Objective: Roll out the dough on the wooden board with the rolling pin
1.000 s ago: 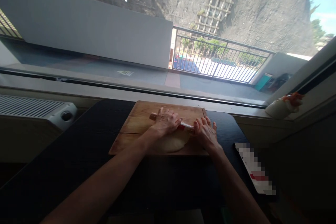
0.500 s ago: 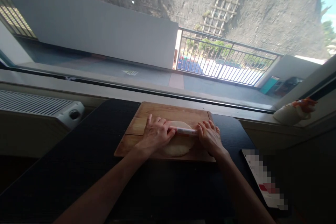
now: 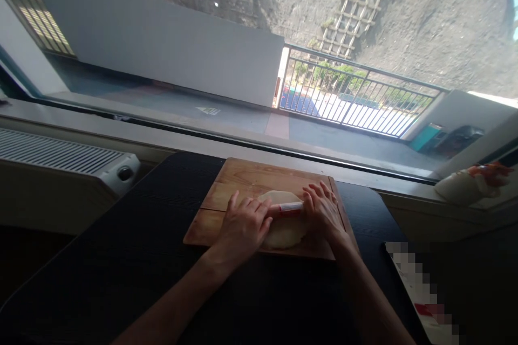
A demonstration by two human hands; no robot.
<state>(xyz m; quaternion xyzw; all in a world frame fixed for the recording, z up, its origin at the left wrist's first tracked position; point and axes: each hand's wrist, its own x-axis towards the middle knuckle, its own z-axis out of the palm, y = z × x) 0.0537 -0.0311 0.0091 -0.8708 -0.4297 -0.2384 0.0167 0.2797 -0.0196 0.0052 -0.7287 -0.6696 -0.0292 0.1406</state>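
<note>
A rolling pin (image 3: pixel 290 207), with a white and red wrap round its middle, lies across a flat oval of pale dough (image 3: pixel 283 234). My left hand (image 3: pixel 245 221) rests over the pin's left part, its fingers stretched forward and slightly spread. Over the right end lies my right hand (image 3: pixel 321 207), fingers also extended past the pin; neither hand is wrapped round it. Both hide the pin's ends and part of the dough. Underneath is a wooden board (image 3: pixel 243 172) on a dark table (image 3: pixel 154 215).
A white radiator (image 3: pixel 68 159) stands left of the table. Behind runs a window sill (image 3: pixel 202 143) with a white pot-like vessel (image 3: pixel 461 186) at its right. A flat pixelated object (image 3: pixel 421 291) lies at the table's right edge.
The rolling pin and both hands have shifted a little toward me over the dough. My fingers look straighter. The whole view has swung slightly left.
</note>
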